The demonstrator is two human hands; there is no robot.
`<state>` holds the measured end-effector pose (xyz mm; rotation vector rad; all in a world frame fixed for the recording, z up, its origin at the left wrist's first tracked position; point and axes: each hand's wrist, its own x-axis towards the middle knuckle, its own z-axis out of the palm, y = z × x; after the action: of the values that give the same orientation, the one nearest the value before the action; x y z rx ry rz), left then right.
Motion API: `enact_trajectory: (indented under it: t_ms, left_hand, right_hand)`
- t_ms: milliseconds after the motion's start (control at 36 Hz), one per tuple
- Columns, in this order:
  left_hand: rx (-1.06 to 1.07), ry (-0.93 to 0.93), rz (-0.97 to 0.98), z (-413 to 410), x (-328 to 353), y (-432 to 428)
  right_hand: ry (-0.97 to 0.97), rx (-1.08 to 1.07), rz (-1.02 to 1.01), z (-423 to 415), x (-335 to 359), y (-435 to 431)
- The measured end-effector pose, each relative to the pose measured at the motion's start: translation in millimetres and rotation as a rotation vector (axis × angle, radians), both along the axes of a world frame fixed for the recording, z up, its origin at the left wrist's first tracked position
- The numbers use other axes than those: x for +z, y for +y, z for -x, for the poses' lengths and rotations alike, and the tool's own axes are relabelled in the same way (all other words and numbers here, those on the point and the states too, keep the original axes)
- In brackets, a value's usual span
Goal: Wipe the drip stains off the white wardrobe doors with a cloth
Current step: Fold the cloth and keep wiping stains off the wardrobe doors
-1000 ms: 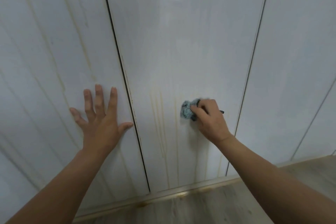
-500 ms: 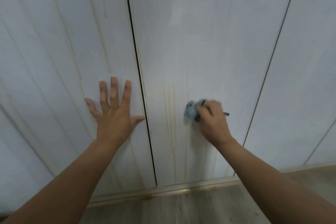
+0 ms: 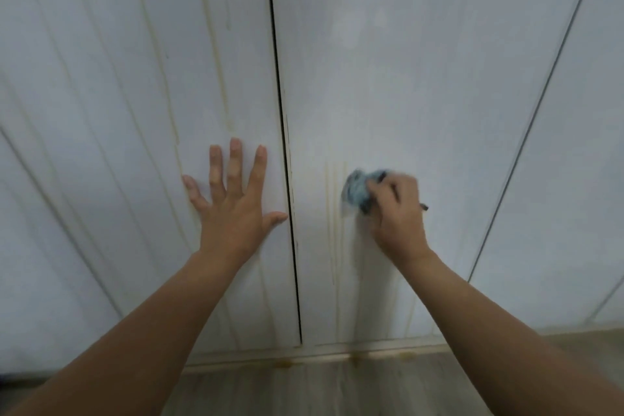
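In the head view, the left hand (image 3: 233,209) lies flat on the left wardrobe door (image 3: 118,105), fingers straight and spread, thumb reaching toward the dark gap (image 3: 283,132) between the doors, and it holds nothing. The right hand (image 3: 398,216) has its fingers curled round a bunched blue-grey cloth (image 3: 358,191) and presses it against the lower part of the middle door (image 3: 422,84), right of the gap. The cloth is blurred, so its folds cannot be made out. It looks soft, light and limp, likely to crumple wherever it is taken. A wad held in the fist with a pad sticking out past the fingertips, as here, seems the sensible grip. That exposed pad points up and left, toward the yellowish drip stains (image 3: 332,213) just beside it. As a ball, the cloth has no clear long axis. The stains run as thin lines from about cloth height down the door toward the base rail (image 3: 371,349) above the wood-look floor (image 3: 337,392). More streaks mark the left door, so much wiping seems left to do. The glossy doors look hard and smooth, and the cloth should glide easily.
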<state>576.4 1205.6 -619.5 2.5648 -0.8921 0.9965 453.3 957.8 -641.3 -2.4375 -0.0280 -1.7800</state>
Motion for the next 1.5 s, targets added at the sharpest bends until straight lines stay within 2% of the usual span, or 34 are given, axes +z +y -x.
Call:
enact_trajectory:
  t_ms: [56, 111, 167, 306, 361, 389, 444, 556, 639, 694, 806, 861, 944, 1111, 1167, 1222, 1333, 1417, 1500]
  left_hand:
    - [0.001, -0.005, 0.007, -1, 0, 0]
    - [-0.008, -0.009, 0.012, -1, 0, -1]
    - [-0.007, -0.011, 0.011, -2, -1, -1]
    - [0.004, 0.002, 0.004, 0, 0, -2]
    - [0.008, -0.002, 0.006, 0, 0, -1]
    - [0.005, -0.009, 0.006, 0, 0, -1]
    - [-0.002, -0.013, 0.007, 0, 0, 0]
    - [0.007, 0.005, -0.012, 2, 3, 2]
    - [0.01, -0.004, -0.011, 2, 2, 0]
    - [0.013, -0.008, -0.003, 1, 2, -1]
    - [0.023, 0.005, 0.004, 2, 2, -1]
    - [0.029, 0.013, -0.009, 3, 3, 0]
    - [0.028, 0.023, -0.011, 5, 3, 1]
    - [0.028, 0.04, -0.013, 6, 5, 1]
    - [0.035, 0.042, -0.007, 7, 5, 0]
    - [0.04, 0.04, -0.004, 7, 5, -1]
    - [0.046, 0.053, -0.012, 6, 5, 0]
    - [0.043, 0.061, -0.019, 8, 6, 1]
    - [0.048, 0.061, -0.026, 12, 8, 2]
  right_hand:
    - [0.173, 0.032, 0.192, 5, -19, -4]
    - [0.216, 0.039, 0.256, 10, -15, -10]
    - [0.104, 0.023, 0.14, 9, 7, -10]
    - [-0.269, -0.027, -0.43, -2, 84, 10]
    - [-0.334, -0.025, -0.496, -10, 87, 20]
    - [-0.336, -0.019, -0.473, -15, 81, 24]
    - [-0.282, -0.004, -0.299, -21, 57, 29]
    - [0.012, 0.037, 0.103, -17, 3, 24]
    - [0.11, 0.047, 0.195, -9, 0, 12]
    - [0.006, 0.037, 0.065, -9, 20, 11]
    - [-0.306, -0.009, -0.487, -13, 80, 27]
    - [-0.413, -0.026, -0.595, -18, 90, 36]
    - [-0.388, -0.016, -0.526, -29, 70, 46]
    - [0.063, 0.062, 0.053, -25, -12, 52]
    - [0.12, 0.073, 0.118, -21, -15, 50]
    - [0.04, 0.075, 0.029, -23, 4, 52]
    - [-0.204, 0.067, -0.192, -35, 88, 63]
    - [-0.268, 0.075, -0.153, -45, 132, 69]
    - [-0.268, 0.062, -0.107, -48, 122, 72]
